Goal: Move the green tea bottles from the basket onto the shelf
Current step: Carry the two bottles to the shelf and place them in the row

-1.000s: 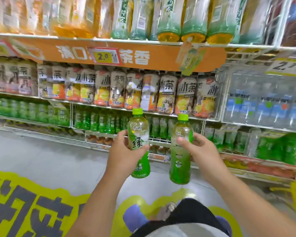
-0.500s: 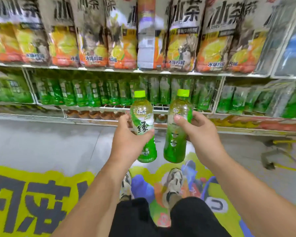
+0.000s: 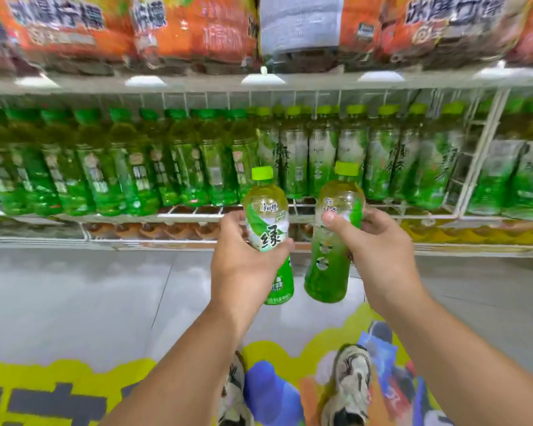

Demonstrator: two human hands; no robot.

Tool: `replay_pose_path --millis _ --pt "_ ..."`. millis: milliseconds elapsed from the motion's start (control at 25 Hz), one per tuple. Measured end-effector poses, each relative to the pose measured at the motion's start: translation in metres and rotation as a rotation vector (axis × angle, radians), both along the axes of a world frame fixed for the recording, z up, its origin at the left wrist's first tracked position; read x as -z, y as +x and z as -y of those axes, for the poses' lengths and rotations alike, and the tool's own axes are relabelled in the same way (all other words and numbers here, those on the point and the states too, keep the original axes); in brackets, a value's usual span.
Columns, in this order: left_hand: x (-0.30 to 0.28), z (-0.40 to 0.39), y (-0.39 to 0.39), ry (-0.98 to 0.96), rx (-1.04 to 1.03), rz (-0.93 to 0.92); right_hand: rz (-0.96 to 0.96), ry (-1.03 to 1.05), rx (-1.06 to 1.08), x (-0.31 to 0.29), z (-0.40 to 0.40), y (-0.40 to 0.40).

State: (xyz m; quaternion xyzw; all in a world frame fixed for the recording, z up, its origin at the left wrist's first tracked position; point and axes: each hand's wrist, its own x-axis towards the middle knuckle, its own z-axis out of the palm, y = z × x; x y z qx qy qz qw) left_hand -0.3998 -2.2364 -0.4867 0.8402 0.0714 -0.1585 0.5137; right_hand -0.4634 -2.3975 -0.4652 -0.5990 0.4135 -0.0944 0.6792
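Both bottles have come closer to the white wire shelf [image 3: 379, 210] of green tea. Left hand [image 3: 246, 265] wraps a lime-capped clear plastic green tea bottle [image 3: 270, 238]; right hand [image 3: 379, 250] grips its twin bottle [image 3: 333, 250] beside it. Keep both upright, aiming caps under the upper shelf's edge, into the far lime-capped row.

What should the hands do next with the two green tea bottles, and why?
Probably carry both bottles forward to the shelf row of matching light-capped green tea bottles. The left hand grips one green tea bottle and the right hand grips the other green tea bottle, both upright and short of the wire shelf, over the floor.
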Motion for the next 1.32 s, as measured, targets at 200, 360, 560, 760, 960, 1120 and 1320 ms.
replay_pose_path --millis 200,360,560,760,960,1120,1320 --pt "0.034 0.027 0.050 0.063 0.067 0.117 0.040 -0.044 -0.045 0.038 0.027 0.046" --pt "0.052 0.046 0.094 0.106 0.116 0.240 0.020 -0.112 -0.125 0.045 0.051 0.085" --pt "0.067 0.079 0.128 0.217 0.087 0.336 0.067 -0.226 -0.132 0.060 0.067 0.115" --pt "0.074 0.094 0.150 0.291 0.093 0.246 0.001 -0.251 -0.092 0.074 0.072 0.142" --pt "0.077 0.098 0.158 0.416 0.153 0.249 -0.019 -0.241 -0.079 0.090 0.075 0.151" --pt "0.078 0.098 0.155 0.419 0.176 0.265 -0.049 -0.304 -0.119 0.099 0.074 0.155" --pt "0.086 0.094 0.147 0.418 0.212 0.327 -0.072 -0.347 -0.146 0.098 0.073 0.160"
